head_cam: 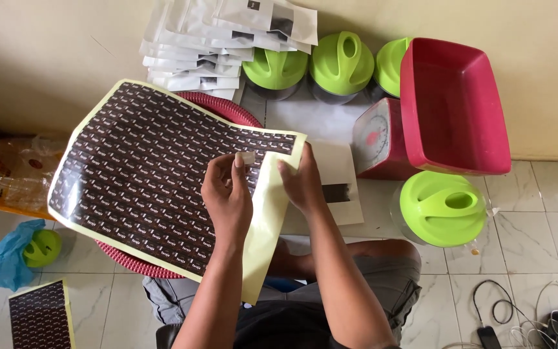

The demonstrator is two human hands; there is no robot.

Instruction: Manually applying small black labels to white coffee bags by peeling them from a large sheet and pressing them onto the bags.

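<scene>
I hold up a large sticker sheet (143, 174), rows of small dark brown labels on pale yellow backing, curling at its lower right. My left hand (227, 197) pinches a small pale sticker (247, 157) at the sheet's upper right part, with the fingertips closed on it. My right hand (301, 181) grips the sheet's right edge just beside it. Both hands are close together, above my lap. A white pouch with a dark label (340, 187) lies on the floor behind my right hand.
A red woven basket (224, 106) sits under the sheet. Behind are a stack of white pouches (208, 45), green-lidded jars (342, 61), and a red tub (453, 110) on a kitchen scale (376, 139). Another green-lidded jar (444, 207) stands right. A second sticker sheet (40, 317), blue bag (11, 255) and cables (518, 317) lie on the tiles.
</scene>
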